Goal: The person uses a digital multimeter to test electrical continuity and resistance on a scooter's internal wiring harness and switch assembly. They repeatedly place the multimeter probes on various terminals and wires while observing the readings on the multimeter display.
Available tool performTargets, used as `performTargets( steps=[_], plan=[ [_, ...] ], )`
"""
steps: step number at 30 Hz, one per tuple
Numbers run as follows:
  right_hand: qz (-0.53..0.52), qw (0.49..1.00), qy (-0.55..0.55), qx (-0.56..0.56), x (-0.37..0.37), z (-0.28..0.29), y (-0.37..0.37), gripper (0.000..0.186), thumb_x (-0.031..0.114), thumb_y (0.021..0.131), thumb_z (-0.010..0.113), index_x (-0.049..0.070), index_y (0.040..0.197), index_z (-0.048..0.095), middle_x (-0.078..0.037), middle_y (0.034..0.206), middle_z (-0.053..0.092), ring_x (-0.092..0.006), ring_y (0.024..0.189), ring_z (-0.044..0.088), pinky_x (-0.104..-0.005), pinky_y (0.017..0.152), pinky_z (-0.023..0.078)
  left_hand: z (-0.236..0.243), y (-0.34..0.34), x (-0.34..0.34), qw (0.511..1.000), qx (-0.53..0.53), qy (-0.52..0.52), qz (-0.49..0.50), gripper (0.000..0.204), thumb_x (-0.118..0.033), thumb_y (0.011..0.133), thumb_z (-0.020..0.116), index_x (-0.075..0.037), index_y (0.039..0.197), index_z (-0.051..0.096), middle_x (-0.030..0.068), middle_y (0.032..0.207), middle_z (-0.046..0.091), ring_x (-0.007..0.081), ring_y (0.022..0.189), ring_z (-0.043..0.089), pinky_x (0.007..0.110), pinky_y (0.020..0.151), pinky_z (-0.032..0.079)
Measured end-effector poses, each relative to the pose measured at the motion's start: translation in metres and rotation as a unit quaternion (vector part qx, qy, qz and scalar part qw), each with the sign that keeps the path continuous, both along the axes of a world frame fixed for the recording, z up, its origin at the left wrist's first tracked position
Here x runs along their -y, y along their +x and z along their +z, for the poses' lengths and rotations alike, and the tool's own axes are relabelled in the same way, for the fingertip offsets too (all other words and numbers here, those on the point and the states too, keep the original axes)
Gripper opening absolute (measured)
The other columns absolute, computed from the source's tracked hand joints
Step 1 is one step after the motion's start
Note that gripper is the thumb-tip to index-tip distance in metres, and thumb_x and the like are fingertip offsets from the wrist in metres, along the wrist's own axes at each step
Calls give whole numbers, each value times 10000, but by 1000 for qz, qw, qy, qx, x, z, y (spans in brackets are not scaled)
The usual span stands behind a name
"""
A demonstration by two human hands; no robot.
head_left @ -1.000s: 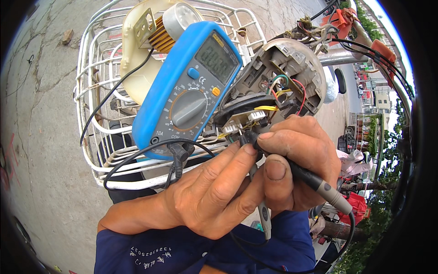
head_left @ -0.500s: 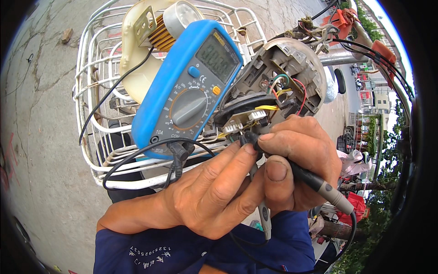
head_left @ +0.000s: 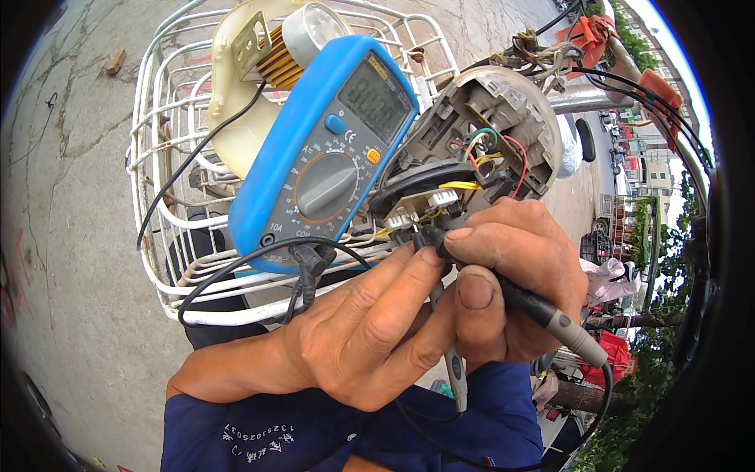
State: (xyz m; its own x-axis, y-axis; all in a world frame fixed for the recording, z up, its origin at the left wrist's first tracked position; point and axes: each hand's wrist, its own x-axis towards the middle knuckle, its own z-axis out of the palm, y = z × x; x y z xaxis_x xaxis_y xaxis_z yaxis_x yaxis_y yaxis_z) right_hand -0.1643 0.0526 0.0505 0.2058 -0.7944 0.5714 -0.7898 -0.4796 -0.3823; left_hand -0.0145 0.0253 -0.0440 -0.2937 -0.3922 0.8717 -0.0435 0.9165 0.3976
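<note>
My left hand (head_left: 370,330) and right hand (head_left: 519,291) are together below the circuit board. My left fingers grip a grey-handled probe (head_left: 454,377); my right fingers grip a black-and-grey probe (head_left: 572,340). Their front ends meet at a white pin connector (head_left: 399,224), the exact contact hidden by fingertips. A second white connector (head_left: 442,199) sits beside yellow wires. A blue multimeter (head_left: 330,189) with leads plugged in lies tilted on the white wire basket (head_left: 161,197). To its right is an opened grey round housing (head_left: 515,110) with red, green and yellow wires.
A cream plastic part (head_left: 232,138) with a ribbed heatsink (head_left: 279,71) rests in the basket. A metal handlebar (head_left: 582,102) with cables and orange wrappings (head_left: 661,102) is at upper right. Cracked concrete ground (head_left: 79,236) lies left; parked vehicles, trees and buildings fill the right edge.
</note>
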Motion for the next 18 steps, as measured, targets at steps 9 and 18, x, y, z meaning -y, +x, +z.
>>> performTargets(
  steps=[9, 18],
  plan=[
    [-1, 1000, -6, 2, 0, -2, 1, 241, 175, 882, 684, -50, 962, 646, -158, 756, 665, -227, 631, 622, -317, 558, 486, 0, 0, 0, 1000, -3, 0, 2, 190, -39, 891, 645, 22, 1060, 707, 241, 1141, 644, 320, 958, 714, 315, 732, 623],
    [0, 1000, -5, -1, 1, -1, 0, 237, 177, 878, 682, -46, 950, 649, -156, 747, 665, -231, 629, 621, -322, 557, 485, 0, 1, 2, 1000, 8, -17, 12, 195, -43, 889, 647, 18, 1063, 710, 236, 1136, 646, 315, 957, 715, 312, 724, 621]
  ],
)
